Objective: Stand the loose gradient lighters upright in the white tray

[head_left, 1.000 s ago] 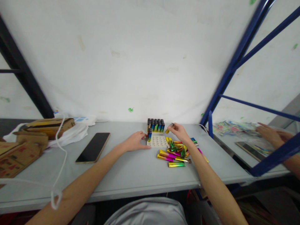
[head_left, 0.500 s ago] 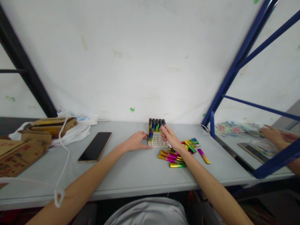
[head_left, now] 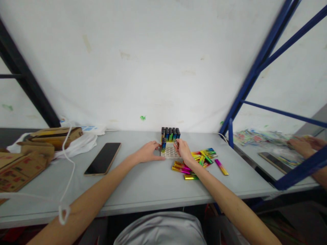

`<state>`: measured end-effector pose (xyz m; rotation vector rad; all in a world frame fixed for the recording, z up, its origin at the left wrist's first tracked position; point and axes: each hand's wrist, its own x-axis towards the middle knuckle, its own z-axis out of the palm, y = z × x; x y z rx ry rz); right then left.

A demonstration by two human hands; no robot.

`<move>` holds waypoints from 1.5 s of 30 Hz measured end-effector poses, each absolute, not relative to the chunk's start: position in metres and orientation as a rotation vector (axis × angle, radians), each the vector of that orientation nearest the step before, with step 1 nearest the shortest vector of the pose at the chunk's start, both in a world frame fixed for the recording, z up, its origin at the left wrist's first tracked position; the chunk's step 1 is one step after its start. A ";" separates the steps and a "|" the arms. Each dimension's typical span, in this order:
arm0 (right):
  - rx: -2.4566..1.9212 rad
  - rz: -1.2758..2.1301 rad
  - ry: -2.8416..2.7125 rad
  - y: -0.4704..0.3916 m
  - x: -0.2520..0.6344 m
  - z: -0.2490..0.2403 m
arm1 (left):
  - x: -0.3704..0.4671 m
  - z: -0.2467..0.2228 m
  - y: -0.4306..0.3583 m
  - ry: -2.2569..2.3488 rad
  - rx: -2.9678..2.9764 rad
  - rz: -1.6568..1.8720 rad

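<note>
A pale tray with rows of holes (head_left: 171,152) lies on the table. Upright black-topped lighters (head_left: 170,134) fill its back rows, and a single one (head_left: 163,145) stands at its left side. My left hand (head_left: 149,152) rests at the tray's left edge, thumb and fingers apart, its fingertips beside that lone lighter. Over the tray's right side, my right hand (head_left: 183,149) has its fingers closed; what they hold is too small to make out. Shiny multicoloured tubes (head_left: 182,167) lie in a loose pile below and right of the tray, partly hidden by my right forearm.
A dark phone (head_left: 103,159) lies left of my left hand. Cardboard boxes (head_left: 24,166), white plastic and a white cable (head_left: 74,166) are at the far left. A blue metal frame (head_left: 230,132) rises at the right. Beyond it are another person's hands (head_left: 302,146) and a second phone.
My right hand has shifted slightly down, its fingers now lower over the tray's right side. My left hand stays at the tray's left edge. The view has moved a little.
</note>
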<state>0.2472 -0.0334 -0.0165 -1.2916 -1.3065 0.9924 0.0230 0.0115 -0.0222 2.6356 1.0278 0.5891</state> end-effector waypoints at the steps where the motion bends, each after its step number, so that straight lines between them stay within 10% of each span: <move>1: -1.286 1.002 -1.308 -0.033 0.247 -0.016 | 0.023 -0.022 0.012 1.026 2.634 0.595; 20: -1.098 0.255 -1.912 -0.042 0.249 -0.012 | 0.023 -0.024 0.012 1.033 2.665 0.594; 45: -1.134 0.214 -2.228 -0.038 0.244 -0.012 | 0.024 -0.020 0.009 1.027 2.690 0.596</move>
